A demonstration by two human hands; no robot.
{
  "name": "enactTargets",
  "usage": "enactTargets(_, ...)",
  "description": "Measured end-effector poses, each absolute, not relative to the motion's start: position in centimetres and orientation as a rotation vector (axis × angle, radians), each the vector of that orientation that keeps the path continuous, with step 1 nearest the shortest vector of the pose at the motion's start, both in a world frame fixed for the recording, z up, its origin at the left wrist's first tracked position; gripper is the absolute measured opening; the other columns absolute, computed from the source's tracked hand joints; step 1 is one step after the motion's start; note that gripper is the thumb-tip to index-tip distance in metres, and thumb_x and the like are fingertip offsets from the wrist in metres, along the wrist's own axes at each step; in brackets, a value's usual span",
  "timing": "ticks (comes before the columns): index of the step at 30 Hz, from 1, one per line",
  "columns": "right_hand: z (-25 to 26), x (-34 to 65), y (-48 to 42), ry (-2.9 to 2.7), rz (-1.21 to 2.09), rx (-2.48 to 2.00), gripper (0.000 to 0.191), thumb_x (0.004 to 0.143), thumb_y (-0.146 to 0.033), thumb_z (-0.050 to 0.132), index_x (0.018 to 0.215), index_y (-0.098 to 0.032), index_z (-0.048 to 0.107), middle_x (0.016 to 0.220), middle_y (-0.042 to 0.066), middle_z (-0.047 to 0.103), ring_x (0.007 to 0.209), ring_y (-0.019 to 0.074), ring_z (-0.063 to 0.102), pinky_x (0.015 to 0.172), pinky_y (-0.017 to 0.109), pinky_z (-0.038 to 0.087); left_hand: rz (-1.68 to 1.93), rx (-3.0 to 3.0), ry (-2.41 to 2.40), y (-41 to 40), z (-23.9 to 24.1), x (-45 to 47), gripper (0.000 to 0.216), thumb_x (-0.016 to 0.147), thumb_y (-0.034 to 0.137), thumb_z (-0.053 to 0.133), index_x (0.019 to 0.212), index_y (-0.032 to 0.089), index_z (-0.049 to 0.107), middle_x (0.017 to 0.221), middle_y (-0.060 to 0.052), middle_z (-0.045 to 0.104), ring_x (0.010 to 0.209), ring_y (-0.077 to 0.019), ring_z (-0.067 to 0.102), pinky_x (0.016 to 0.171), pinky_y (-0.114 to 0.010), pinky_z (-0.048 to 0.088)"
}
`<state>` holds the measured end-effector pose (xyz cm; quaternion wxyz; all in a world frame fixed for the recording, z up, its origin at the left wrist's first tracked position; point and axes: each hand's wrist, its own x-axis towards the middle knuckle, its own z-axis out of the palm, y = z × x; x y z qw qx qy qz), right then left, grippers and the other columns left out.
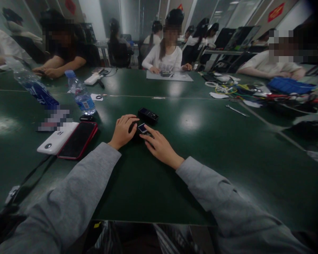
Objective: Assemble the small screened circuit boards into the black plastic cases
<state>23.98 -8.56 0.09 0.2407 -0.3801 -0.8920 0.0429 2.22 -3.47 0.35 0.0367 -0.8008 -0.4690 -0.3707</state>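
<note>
At frame centre, the left hand (123, 129) curls loosely; the right hand (163, 147), fingers slightly parted, touches 1 small gadget (142, 128); either's grip is unclear.

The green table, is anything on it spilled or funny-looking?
I see no spill. The messiest bit is the tangle of cables at the right. The blue-capped bottle seems to lean, but the wide camera view may cause that. The little device by the right hand is too small to check for damage.

The white device (57, 138) bears what looks like "10"; the red wall sign (276, 12) is illegible.
</note>
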Motion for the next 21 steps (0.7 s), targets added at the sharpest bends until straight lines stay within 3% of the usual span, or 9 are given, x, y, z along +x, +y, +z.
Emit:
enactTargets(8,0.1,23.9,-8.4,-2.399,0.116,-1.07,0.048,0.097,-0.015,0.044,0.144,-0.025,0.045,0.158,0.008,0.033,0.133,0.0297,0.045,0.1,0.053,0.051,-1.259,-2.508,-1.519,-1.8,-1.1,1.3,0.04,0.096,0.034,0.052,0.133,0.02,0.052,0.147,-0.013,0.047,0.137,-0.0284,0.043,0.113,-0.051,0.036)
enactTargets(21,0.0,24.1,-8.2,-2.319,0.122,-1.093,0.041,0.097,-0.019,0.048,0.137,-0.024,0.051,0.154,0.01,0.037,0.13,0.0296,0.047,0.1,0.054,0.05,-1.444,-2.84,-1.452,-1.1,-1.5,0.8,0.035,0.097,0.042,0.052,0.124,0.021,0.058,0.145,-0.013,0.047,0.138,-0.0254,0.044,0.117,-0.05,0.034)
